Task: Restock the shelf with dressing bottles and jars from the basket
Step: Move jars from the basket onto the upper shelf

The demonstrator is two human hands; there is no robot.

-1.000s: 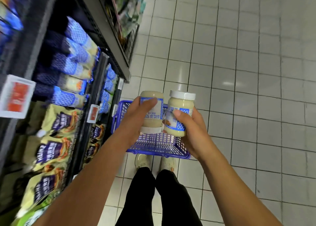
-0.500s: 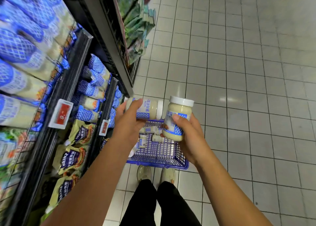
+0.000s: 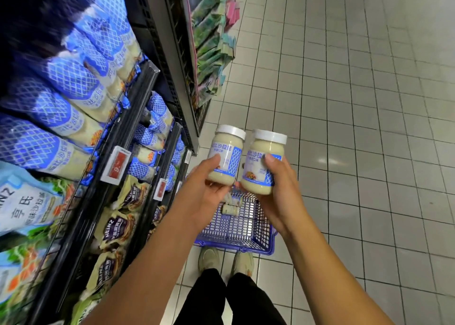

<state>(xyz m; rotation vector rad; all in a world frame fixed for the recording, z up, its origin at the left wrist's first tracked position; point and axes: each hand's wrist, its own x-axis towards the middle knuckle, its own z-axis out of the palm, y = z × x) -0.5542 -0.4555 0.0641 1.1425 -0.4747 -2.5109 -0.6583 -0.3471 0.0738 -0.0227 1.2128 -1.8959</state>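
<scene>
Two glass jars of pale dressing with white lids and blue lattice labels are held side by side, upright, above the basket. My left hand (image 3: 204,191) grips the left jar (image 3: 225,152) from below and behind. My right hand (image 3: 280,194) grips the right jar (image 3: 264,162), thumb across its label. The blue plastic basket (image 3: 236,236) sits on the floor under them, in front of my shoes, with a few small jars (image 3: 230,209) lying in it. The shelf (image 3: 138,98) of blue-labelled dressing bottles stands to my left.
Black shelf rails with red price tags (image 3: 117,164) run along the left. Lower shelves hold dark-labelled pouches (image 3: 118,228); a pale blue pouch (image 3: 24,204) sits at far left. Green packets (image 3: 211,36) hang further down the aisle. Grey tiled floor (image 3: 357,103) stretches to the right.
The left jar went from upside down, through lying sideways, to upright beside the right jar. Both hands rose away from the basket, and my view lifted toward the upper shelves.
</scene>
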